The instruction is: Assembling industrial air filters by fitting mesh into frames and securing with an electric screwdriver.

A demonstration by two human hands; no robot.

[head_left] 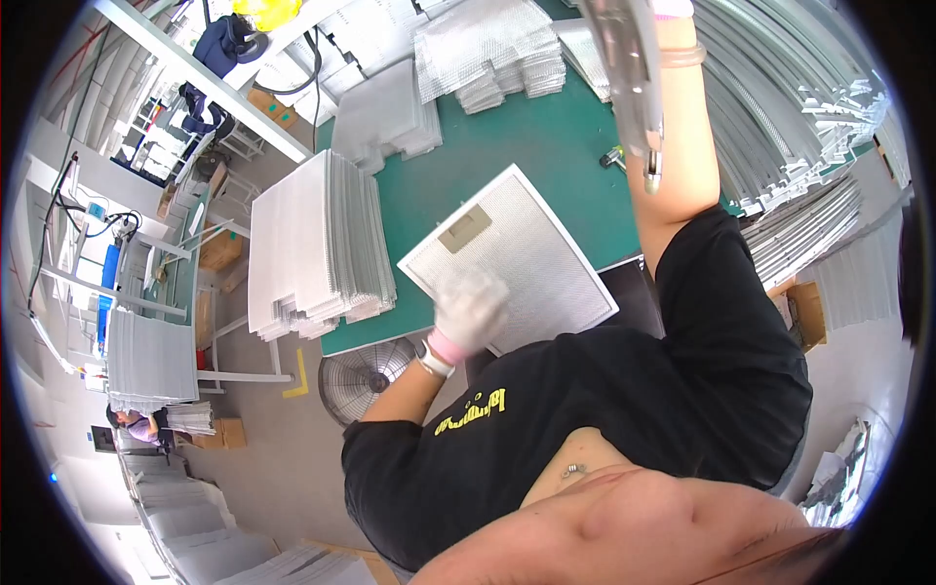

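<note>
Item: framed mesh filter panel, laid flat on the green table at frame centre, pressed down by the gloved left hand, fingers spread, nothing gripped. Right hand raised out of view at top (grip cannot be told); a metal tool hangs there. Step judged: panel steadied; the tool must next be brought down accurately.

- We see bright, even light across the whole room, with only soft, weak shadows.
- The gloved left hand is smeared by motion blur, while the mesh panel under it stays sharp.
- Above it, the shiny metal tool shows glare and looks blurred.
- Straight edges bend strongly toward the dark round rim, and the far corners are black.
</note>
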